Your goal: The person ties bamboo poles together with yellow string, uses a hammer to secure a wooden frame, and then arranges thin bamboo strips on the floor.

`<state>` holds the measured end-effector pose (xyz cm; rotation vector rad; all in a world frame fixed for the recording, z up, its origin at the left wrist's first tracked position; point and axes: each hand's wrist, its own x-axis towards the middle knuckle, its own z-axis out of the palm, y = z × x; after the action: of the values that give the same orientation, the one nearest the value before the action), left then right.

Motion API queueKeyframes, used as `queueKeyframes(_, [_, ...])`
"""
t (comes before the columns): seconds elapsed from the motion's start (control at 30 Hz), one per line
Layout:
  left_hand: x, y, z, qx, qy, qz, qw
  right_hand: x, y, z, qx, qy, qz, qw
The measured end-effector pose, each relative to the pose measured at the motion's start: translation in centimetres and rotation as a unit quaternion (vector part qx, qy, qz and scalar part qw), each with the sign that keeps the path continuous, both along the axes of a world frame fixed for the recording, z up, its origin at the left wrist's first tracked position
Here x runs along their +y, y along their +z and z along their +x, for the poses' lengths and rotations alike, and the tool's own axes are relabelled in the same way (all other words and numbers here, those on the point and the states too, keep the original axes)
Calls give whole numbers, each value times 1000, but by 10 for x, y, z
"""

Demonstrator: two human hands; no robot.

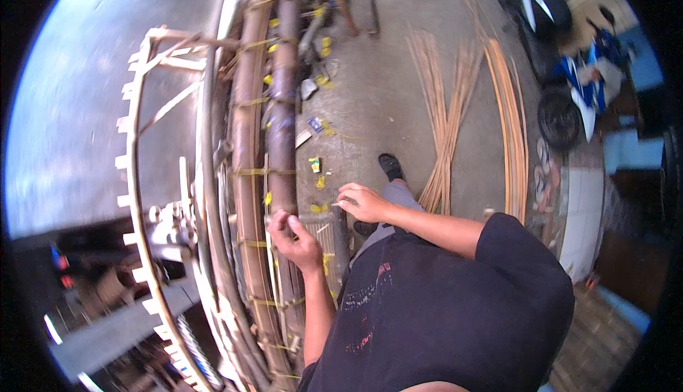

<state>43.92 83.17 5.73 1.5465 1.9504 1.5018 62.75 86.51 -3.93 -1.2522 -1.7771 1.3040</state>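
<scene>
My left hand (pixel 297 244) hangs over a long brown pole (pixel 282 171), its fingers curled toward the thumb; anything between them is too small to make out. To its right, my right hand (pixel 363 203) pinches a small pale thing at its fingertips, whose kind I cannot tell. The two hands are apart. Beside that pole runs a second, thicker brown pole (pixel 249 136), and yellow ties (pixel 257 172) wrap around the pair at intervals along their length.
Left of the poles stands a curved wooden frame (pixel 133 150) with short pegs. Yellow scraps and a small green-yellow packet (pixel 315 165) lie on the floor. Thin wooden strips (pixel 447 122) fan out to the right, beside orange-brown slats (pixel 509 122). A blue-white motorcycle (pixel 580 93) is parked at far right.
</scene>
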Motion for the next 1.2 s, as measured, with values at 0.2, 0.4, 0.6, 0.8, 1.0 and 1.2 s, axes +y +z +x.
queueKeyframes(0.2, [41, -54, 108, 65, -312, -232, 919, -30, -153, 113, -77, -193, -165, 964])
queueKeyframes(0.4, [26, -234, 149, 17, -396, -433, 810, -49, -386, 250, -166, -385, -422, 804])
queueKeyframes(0.6, [3, -367, 111, -17, -220, -615, 757, -55, -608, 355, -234, -483, -522, 663])
queueKeyframes(0.8, [19, -422, 65, 35, -83, -666, 740, -80, -722, 356, -322, -457, -551, 620])
queueKeyframes(1.0, [17, -439, 41, 38, -69, -671, 738, -123, -770, 335, -340, -527, -443, 640])
queueKeyframes(1.2, [4, -411, 44, 9, -115, -648, 753, -139, -711, 311, -271, -549, -386, 690])
